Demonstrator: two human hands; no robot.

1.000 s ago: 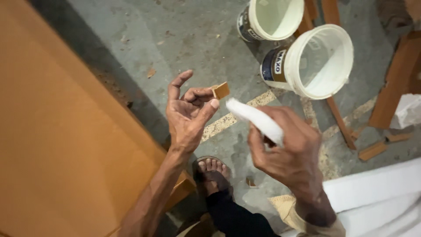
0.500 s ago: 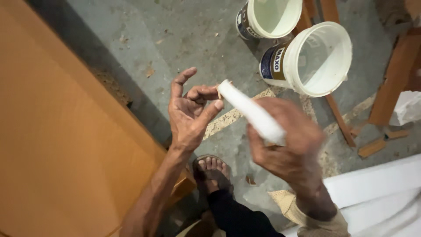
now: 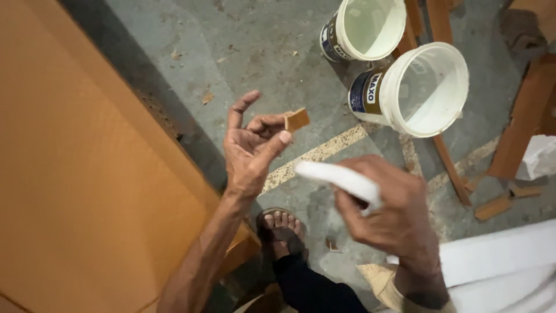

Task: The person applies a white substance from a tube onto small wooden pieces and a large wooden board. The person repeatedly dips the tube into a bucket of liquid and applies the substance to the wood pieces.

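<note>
While the left hand (image 3: 252, 150) pinches a small square wooden chip (image 3: 297, 119), the right hand (image 3: 385, 211) grips a smooth white tube (image 3: 339, 178); two white plastic buckets (image 3: 425, 87) with dark labels sit upper right.

Lighting: warm, moderately bright, even. Shadows: dark band along the orange board (image 3: 75, 174) edge on the floor (image 3: 191, 52). Blur: motion smear on right hand (image 3: 385, 214); left hand (image 3: 252, 150) sharp. Glare: slight inside white buckets (image 3: 431, 87).
</note>
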